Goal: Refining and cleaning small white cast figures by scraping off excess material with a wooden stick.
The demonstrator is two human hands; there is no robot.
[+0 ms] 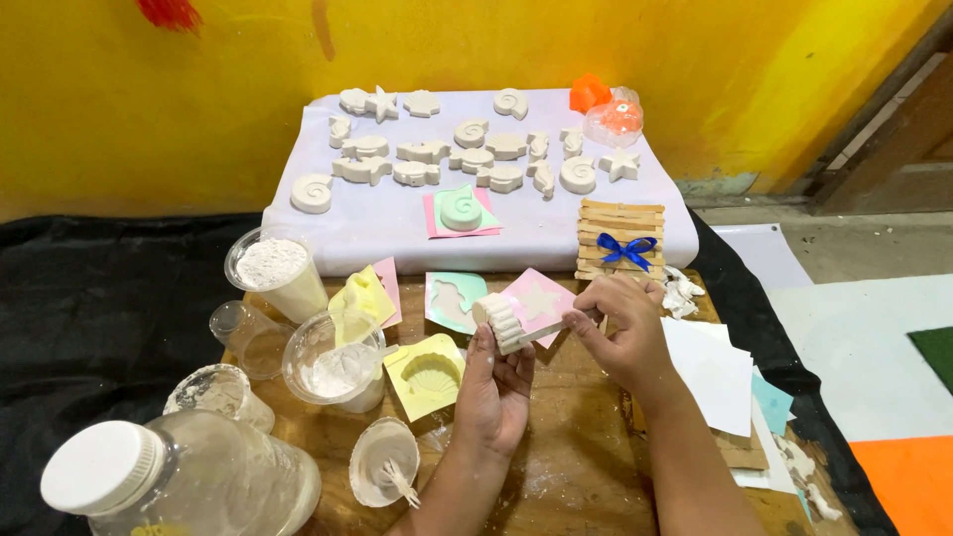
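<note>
Left hand (494,387) raised over the middle of the wooden bench (576,467), fingers closed around a white ridged shell-shaped plaster cast (499,321), held on edge above the bench top

Right hand (620,333) just beside it, fingers pinched on a thin pale stick-like tool (568,323) whose tip meets the cast's lower edge

Directly behind the cast, a pink square card with a star-shaped mould (541,301); next to that toward the bench's far edge, a pale green card with a white mould hollow (452,301)

Near the left hand's wrist, a yellow shell-shaped mould tray (429,374); below it toward the near edge, a small white cup of wet plaster with a stick in it (385,462)

Along the left edge: clear plastic cup of white powder (273,266), second clear cup with white powder (333,362), empty clear cup (243,333), and at the near left corner a large clear jar with white lid (179,481)

At the far right corner, a small raft of wooden craft sticks tied with a blue ribbon bow (620,241); by the right edge, a stack of white and coloured paper sheets (720,377)

Beyond the bench, a white sheet (397,223) spread with many white plaster sea-creature casts (467,149), plus an orange mould in a clear bag (613,117)
</note>
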